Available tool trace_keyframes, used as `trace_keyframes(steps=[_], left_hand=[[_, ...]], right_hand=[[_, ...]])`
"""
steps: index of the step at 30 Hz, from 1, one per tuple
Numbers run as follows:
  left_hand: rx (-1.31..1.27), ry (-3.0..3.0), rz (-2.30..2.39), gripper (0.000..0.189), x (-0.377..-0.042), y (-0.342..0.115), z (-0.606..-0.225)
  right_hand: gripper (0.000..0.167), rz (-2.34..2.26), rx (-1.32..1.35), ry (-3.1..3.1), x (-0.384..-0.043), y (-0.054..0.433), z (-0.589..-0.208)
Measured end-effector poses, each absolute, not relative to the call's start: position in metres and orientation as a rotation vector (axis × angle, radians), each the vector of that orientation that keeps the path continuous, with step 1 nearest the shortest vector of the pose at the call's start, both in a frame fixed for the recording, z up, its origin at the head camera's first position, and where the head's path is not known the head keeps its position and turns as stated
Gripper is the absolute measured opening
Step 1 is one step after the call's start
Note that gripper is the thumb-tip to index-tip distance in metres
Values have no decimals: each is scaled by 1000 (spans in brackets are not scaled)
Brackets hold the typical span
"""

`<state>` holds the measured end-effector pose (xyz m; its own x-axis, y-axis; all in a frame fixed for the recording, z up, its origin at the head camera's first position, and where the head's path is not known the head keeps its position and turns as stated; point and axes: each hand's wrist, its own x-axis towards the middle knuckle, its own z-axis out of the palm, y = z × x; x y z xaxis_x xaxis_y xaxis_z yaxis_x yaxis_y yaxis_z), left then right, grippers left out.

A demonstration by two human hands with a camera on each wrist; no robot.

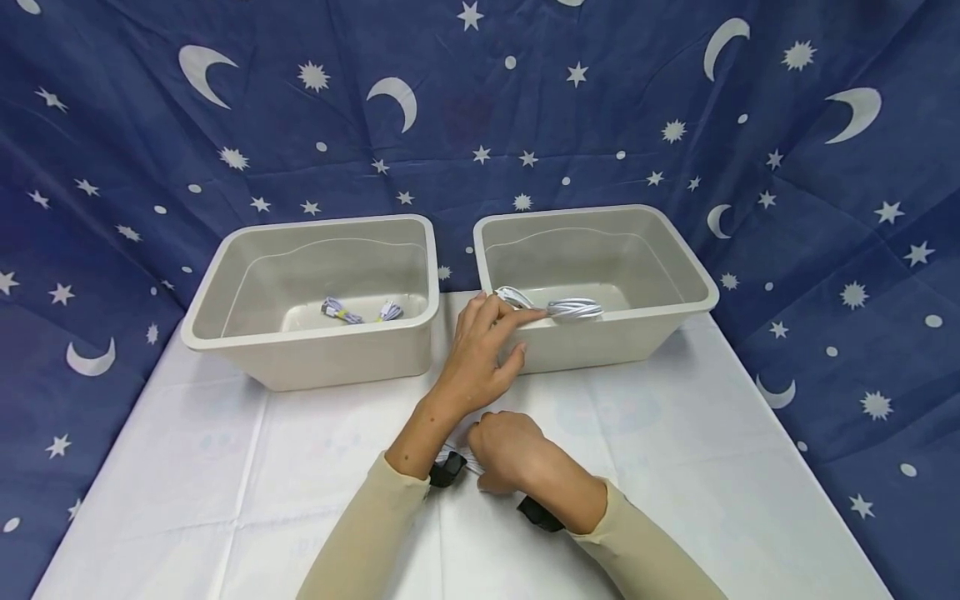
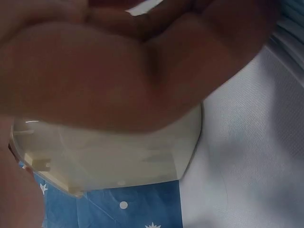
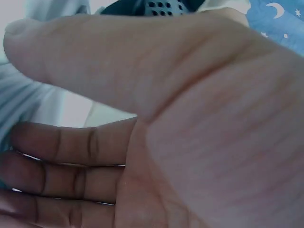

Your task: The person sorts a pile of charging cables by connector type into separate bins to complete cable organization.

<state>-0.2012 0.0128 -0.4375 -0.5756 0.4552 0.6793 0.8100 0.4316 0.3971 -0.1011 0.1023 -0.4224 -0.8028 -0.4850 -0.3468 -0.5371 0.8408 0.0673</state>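
Note:
In the head view my left hand [image 1: 480, 350] reaches over the near left corner of the right bin [image 1: 637, 315]. It holds a coiled white cable [image 1: 574, 308] at the rim, with loops showing on both sides of the index finger. My right hand [image 1: 513, 450] is low over the table, thumb and fingers around another bundle of white cable [image 1: 467, 460], mostly hidden under the hands. The right wrist view shows the thumb and fingers of that hand, with the pale strands of the cable [image 3: 21, 102] between their tips.
The left bin [image 1: 337, 337] holds two small cable bundles, one a light purple cable [image 1: 341, 311] with a yellow tie. Both bins stand at the back of the white-covered table [image 1: 300, 500]. A blue curtain [image 1: 450, 100] with moons and stars hangs behind and at the sides.

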Motion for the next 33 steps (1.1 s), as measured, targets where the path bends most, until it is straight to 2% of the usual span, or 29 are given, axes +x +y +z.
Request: trace_keyframes(steps=[5,11,16,21,27,33], left_hand=[[-1070,-2202,-990,51,-202,11,-436],[-1073,-2211,-983,51,-203,12,-437],[-1077,-2213,-987,50,-203,12,-437],[-1078,-2207,-992,50,-202,12,-436],[-1075,-2225,-984,50,-203,11,-435],[-1078,-2227,-979,49,-202,11,-435]], right_hand=[[31,249,-736,2692,-108,99,-430],[65,229,-800,2768,-112,100,-437],[68,202,-855,2788,-113,100,-441],[57,178,-907,2772,-115,101,-444],[27,145,-938,2731,-117,103,-445],[31,109,-930,2713,-118,106,-446]])
